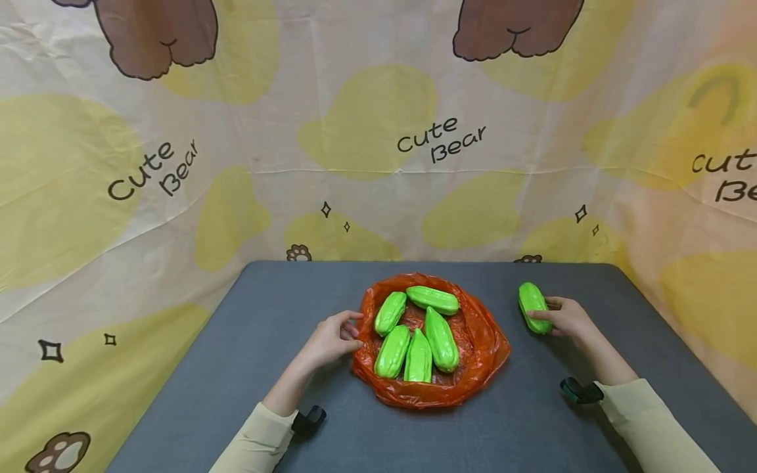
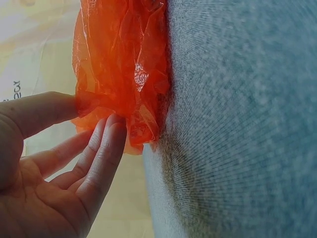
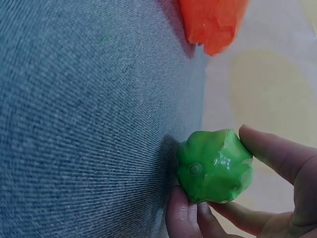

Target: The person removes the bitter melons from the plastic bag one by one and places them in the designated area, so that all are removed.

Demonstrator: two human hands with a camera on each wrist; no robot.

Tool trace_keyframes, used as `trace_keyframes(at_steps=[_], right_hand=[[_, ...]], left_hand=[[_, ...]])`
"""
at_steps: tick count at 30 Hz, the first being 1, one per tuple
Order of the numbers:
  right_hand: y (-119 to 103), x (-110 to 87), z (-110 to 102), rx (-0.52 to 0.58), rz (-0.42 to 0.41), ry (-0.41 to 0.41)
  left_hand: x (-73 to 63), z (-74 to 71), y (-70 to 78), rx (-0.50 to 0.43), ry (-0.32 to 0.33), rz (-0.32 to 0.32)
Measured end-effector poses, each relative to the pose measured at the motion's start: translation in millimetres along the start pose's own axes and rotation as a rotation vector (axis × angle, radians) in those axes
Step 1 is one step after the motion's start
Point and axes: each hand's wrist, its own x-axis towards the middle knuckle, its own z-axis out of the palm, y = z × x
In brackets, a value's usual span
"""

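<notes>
A red plastic bag (image 1: 491, 358) with its rim rolled open lies on the table. Inside it are several bright green ribbed gourds (image 1: 440, 339), glossy like models. At the bag's left side, my left hand (image 1: 332, 338) pinches the rim; the left wrist view shows the thumb (image 2: 47, 111) behind the thin plastic and the other fingers below. Right of the bag, my right hand (image 1: 569, 317) holds one more green gourd (image 1: 532, 307) between thumb and fingers. Its blunt end (image 3: 215, 166) faces the right wrist camera, close to the tabletop; whether it touches is unclear.
A grey cloth-covered table (image 1: 284, 289) carries everything. Behind it hangs a printed curtain (image 1: 367, 131) with yellow patches and bear drawings. Dark straps (image 1: 582, 391) circle both wrists, next to pale sleeves (image 1: 656, 420).
</notes>
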Motion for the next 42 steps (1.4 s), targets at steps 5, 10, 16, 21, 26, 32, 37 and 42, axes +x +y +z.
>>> trace_keyframes(at_steps=[5,10,16,21,26,32,37,42], right_hand=[[3.9,1.8,0.2,0.005,0.003,0.01],[2.1,1.0,1.9,-0.012,-0.003,0.012],[0.4,0.2,6.7,-0.024,-0.004,-0.002],[1.5,1.5,7.1,-0.021,0.009,-0.011],[1.9,0.2,8.0,-0.022,0.005,-0.025],[0.3,-1.7,9.2,-0.032,0.004,-0.03],[-1.3,-2.2,9.5,-0.021,0.024,-0.041],[-1.4,-1.8,10.1,-0.011,0.028,-0.045]], left_hand=[[-0.1,-0.1,0.7,-0.003,-0.001,0.0],[-0.2,-0.4,1.0,-0.006,-0.004,-0.001],[-0.9,-1.3,2.5,0.001,-0.001,0.004],[-1.0,-1.8,3.0,-0.002,-0.003,0.002],[-1.8,-2.1,3.4,-0.004,-0.004,0.004],[-1.9,-2.2,4.1,0.005,0.0,0.004],[-1.9,-2.1,4.2,0.006,0.003,0.0],[-2.0,-1.7,3.4,0.004,0.003,0.0]])
